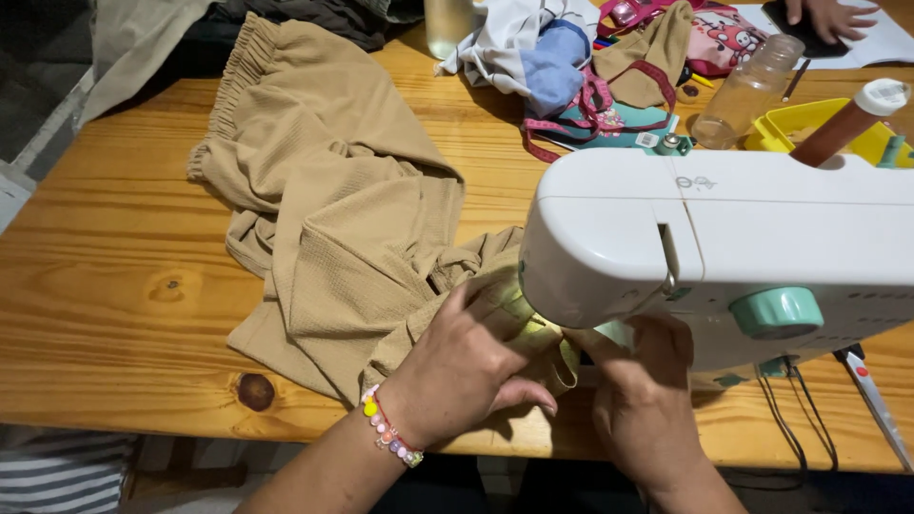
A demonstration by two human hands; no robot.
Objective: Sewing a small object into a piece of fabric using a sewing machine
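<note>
Under the white sewing machine [724,238], left hand [466,366] presses flat on tan fabric [352,247]; right hand [643,381] pinches it, fingers curled.

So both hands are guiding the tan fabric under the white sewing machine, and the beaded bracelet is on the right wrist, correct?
Not quite. The head view shows the beaded bracelet on the left wrist. Both the left hand and right hand do guide the tan fabric under the white sewing machine.

Landmark: sewing machine [724,238]. Left of it, the tan garment [333,219] covers the wooden table [105,286]; bare wood lies further left. Behind it, a clear bottle [747,90], yellow tray [809,124] and fabric pile [571,57] block passage. Under its head, both hands fill the gap.
</note>
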